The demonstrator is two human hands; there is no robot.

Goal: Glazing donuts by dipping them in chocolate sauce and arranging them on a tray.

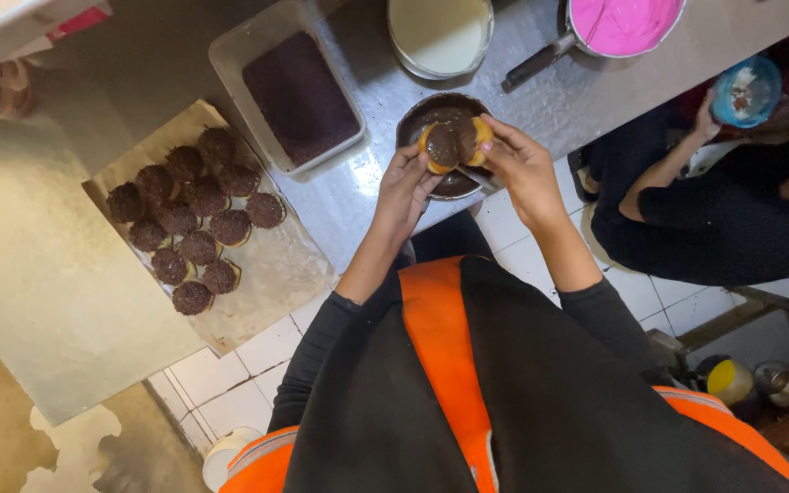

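Both my hands hold one round bun (452, 143) coated in wet chocolate, just above a dark bowl of chocolate glaze (419, 120). My left hand (403, 189) grips the bun's left edge. My right hand (520, 167) grips its right edge with the fingertips. To the left, a sheet of brown paper (271, 274) carries several buns covered in chocolate sprinkles (192, 219). A clear rectangular tub of chocolate sprinkles (300, 97) stands between the paper and the bowl.
A white bowl of cream-coloured glaze (439, 35) and a pan of pink glaze (625, 24) with a dark handle stand at the far edge of the steel table (541, 100). Another person in black (723, 224) crouches at the right, holding a blue bowl (746, 91).
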